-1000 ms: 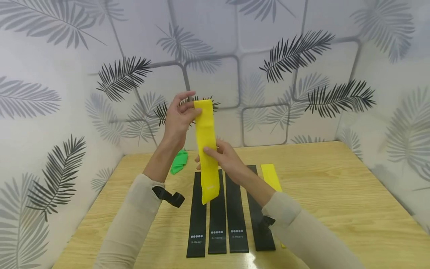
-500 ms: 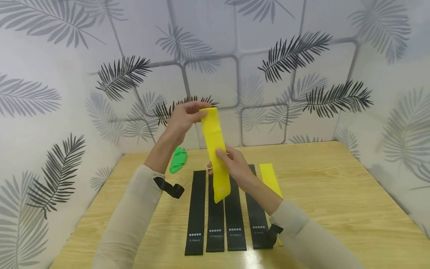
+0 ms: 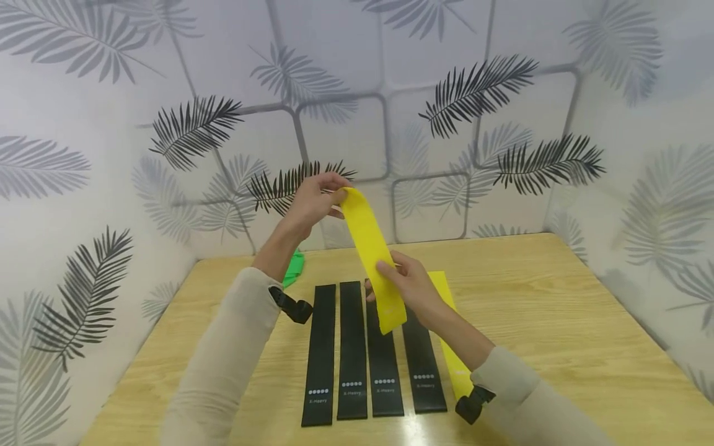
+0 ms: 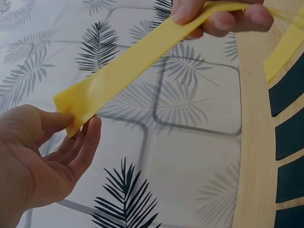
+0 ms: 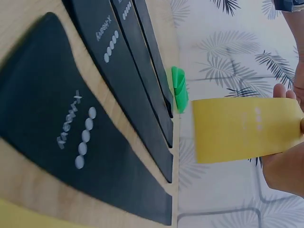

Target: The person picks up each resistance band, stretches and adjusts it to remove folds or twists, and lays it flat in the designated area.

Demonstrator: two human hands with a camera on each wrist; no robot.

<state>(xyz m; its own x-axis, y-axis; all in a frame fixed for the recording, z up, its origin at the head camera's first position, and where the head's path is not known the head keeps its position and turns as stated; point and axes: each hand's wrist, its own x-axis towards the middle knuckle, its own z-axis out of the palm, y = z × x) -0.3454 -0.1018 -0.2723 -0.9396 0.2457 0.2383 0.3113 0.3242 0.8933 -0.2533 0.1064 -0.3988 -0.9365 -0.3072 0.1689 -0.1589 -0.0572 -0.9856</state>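
The yellow band hung in the air at the centre of the frame, slanting from upper left to lower right above the tabletop. Its lower end dangled free over the row of four black bands lying side by side, with open air between them. The left hand was raised in front of the patterned wall, its fingers and thumb pinching the band's upper end. The right hand sat lower, near the tabletop, thumb and fingers pinching the band past its middle. A second yellow band lay flat just right of the black row, partly under the right forearm. A green band lay crumpled by the back edge, behind the left forearm. Bare tabletop stretched wide toward the right edge of the frame.
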